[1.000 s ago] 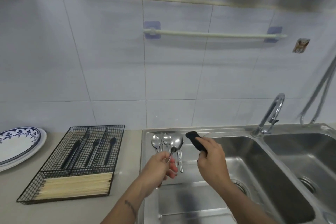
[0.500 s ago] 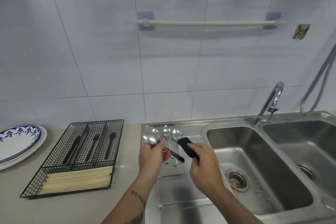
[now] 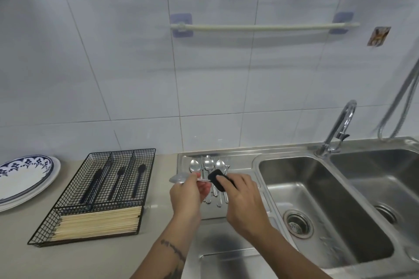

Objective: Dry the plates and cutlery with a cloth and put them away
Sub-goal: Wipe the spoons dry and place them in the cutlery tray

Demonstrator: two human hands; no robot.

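Pale tiled kitchen wall (image 3: 127, 70) above a grey counter (image 3: 158, 229).
A white rail (image 3: 260, 27) hangs on the wall; a steel double sink (image 3: 256, 154) fills the counter's right end.

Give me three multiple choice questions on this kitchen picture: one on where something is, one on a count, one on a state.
1. Where is the black wire cutlery tray?
A. in the basin
B. on the counter, left of the steel sink
C. on the wall rail

2. How many silver spoons lie on the drainboard?
A. three
B. one
C. six

3. What does the right hand hold?
A. nothing
B. a plate
C. a black cloth

B: the tray sits beside the sink. A: three bowls show. C: its fingers curl round the cloth.
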